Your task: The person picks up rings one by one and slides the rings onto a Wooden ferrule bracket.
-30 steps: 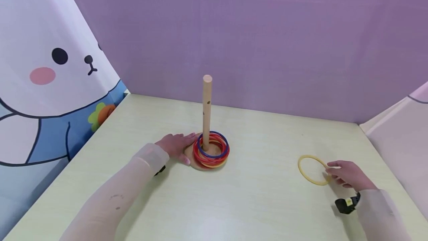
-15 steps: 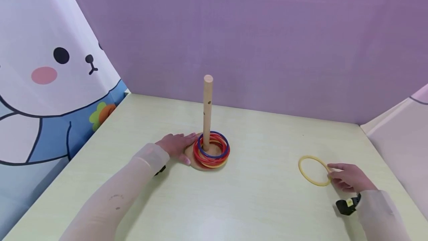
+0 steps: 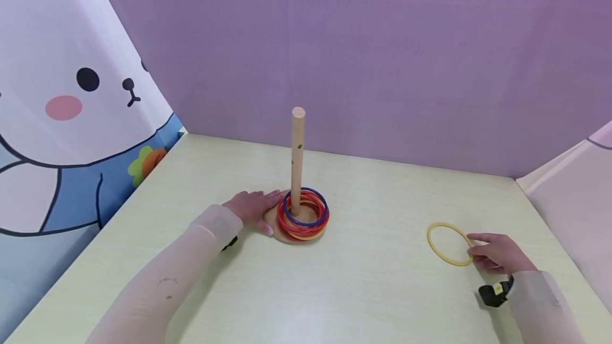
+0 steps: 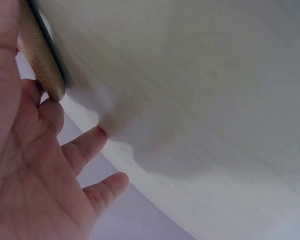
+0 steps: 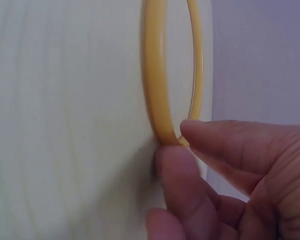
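Note:
Left of centre in the head view stands a wooden peg (image 3: 297, 163) on a round wooden base (image 3: 271, 220). Several red and yellow rings (image 3: 290, 228) lie stacked loosely round its foot, with a blue ring (image 3: 306, 224) uppermost. My left hand (image 3: 252, 208) holds the base's left edge between thumb and fingers; in the left wrist view two fingers stretch out past the wooden base (image 4: 44, 60). Far to the right, a yellow ring (image 3: 443, 224) lies on the table. My right hand (image 3: 499, 254) pinches its right edge, thumb and forefinger meeting at the yellow ring (image 5: 156, 75).
The pale tabletop (image 3: 368, 259) stretches between the two hands. Behind it hangs a purple cloth (image 3: 382, 68), and a cartoon-printed cloth (image 3: 71, 137) runs along the left side. Another pale cloth (image 3: 578, 185) borders the right edge.
My right fingers have drawn in slightly round the yellow ring's edge. The left hand, the peg and its stacked rings have stayed in place.

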`<state>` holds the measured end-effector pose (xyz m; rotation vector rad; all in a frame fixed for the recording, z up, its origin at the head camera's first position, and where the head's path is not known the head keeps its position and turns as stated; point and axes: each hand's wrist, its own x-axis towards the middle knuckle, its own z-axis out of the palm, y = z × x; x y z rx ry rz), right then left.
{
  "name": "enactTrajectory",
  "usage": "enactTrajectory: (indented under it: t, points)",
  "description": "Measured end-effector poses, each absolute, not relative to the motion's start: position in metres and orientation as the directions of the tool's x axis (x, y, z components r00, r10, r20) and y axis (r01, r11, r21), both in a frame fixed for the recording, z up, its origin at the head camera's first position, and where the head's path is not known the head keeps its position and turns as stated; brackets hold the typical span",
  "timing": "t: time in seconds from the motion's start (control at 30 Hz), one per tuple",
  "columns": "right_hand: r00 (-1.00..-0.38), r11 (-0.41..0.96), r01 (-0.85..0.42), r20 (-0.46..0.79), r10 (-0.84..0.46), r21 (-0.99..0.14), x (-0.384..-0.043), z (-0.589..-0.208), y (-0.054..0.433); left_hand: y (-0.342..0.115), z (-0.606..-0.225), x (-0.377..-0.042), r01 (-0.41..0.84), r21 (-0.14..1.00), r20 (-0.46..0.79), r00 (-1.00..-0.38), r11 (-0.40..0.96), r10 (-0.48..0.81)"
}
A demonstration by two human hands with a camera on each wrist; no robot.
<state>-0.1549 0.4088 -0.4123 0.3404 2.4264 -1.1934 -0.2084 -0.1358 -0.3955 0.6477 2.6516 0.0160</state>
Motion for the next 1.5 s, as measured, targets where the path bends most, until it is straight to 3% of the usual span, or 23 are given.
enactTrajectory:
  t: [0.93,1.5]
  points:
    - [-0.891,0.629,0.361,-0.454,0.015,-0.689,-0.156,-0.414,0.401,-0.137,-0.398,-0.207,0.419,0.117,-0.381,-0.818,0.9,0.43]
    - [-0.919,0.721,0.259,-0.393,-0.02,-0.642,-0.161,-0.415,0.396,-0.134,-0.395,-0.209,0.429,0.107,-0.398,-0.809,0.897,0.434]
